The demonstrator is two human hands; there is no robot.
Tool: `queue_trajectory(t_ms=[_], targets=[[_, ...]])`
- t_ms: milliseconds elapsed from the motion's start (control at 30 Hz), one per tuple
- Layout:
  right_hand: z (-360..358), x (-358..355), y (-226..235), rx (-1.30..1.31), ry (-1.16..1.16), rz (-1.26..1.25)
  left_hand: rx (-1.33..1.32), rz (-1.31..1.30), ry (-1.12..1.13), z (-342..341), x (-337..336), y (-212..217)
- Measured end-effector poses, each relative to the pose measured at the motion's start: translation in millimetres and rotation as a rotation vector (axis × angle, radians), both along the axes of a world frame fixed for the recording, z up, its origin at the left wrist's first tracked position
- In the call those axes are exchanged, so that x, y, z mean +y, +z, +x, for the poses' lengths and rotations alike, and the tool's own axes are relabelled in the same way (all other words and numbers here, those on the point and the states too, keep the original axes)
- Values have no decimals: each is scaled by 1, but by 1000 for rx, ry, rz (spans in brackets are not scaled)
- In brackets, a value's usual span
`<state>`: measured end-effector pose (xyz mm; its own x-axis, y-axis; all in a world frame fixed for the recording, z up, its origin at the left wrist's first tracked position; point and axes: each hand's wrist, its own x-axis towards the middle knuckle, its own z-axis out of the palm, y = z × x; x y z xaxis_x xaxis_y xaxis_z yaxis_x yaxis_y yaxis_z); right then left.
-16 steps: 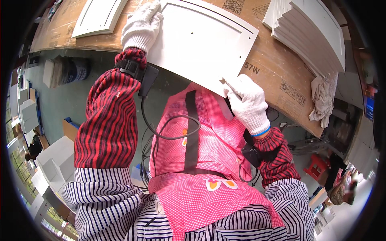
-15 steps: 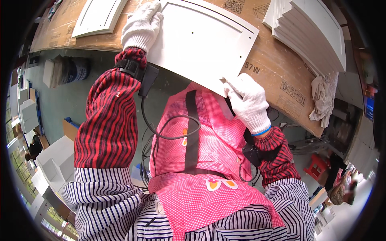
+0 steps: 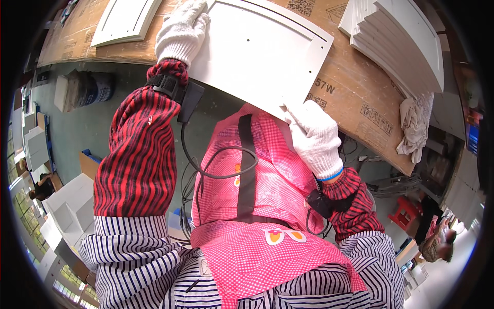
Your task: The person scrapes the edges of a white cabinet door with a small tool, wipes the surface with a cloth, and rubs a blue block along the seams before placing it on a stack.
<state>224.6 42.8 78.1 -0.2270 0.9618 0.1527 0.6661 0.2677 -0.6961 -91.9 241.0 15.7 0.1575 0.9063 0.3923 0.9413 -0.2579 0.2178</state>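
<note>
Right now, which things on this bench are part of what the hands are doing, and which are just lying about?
In hand:
- white panel, overhanging the cardboard-covered bench
- left hand, gloved, on the panel's far left edge
- right hand, gloved, gripping its near corner

Lying about:
- second white panel, far left
- stack of white panels, right
- crumpled cloth, right edge

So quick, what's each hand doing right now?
Left hand: gloved, laid flat on the white panel at its left end.
Right hand: gloved, closed on the panel's near corner.
</note>
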Motion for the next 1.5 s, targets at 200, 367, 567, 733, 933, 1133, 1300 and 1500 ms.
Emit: queue_trajectory(t_ms=[200,367,567,733,933,1133,1300,1500], targets=[[-2,1,0,27,-34,-19,-2,-21,18,-2,-1,-1],[2,5,-1,-69,-25,-30,-19,-12,6,-1,-2,0],[-1,-4,0,-7,-21,-39,-73,-54,31,3,-4,2],[-2,5,3,-29,-59,6,-25,-36,29,3,-3,4],[-2,2,2,-10,-32,-28,-6,12,3,-2,1,-4],[-8,-13,0,26,7,-9,-8,-25,29,2,-1,-3],[-1,5,4,37,-48,6,14,4,1,-1,0,-3],[0,3,-7,38,100,72,-2,9,20,0,-2,-2]])
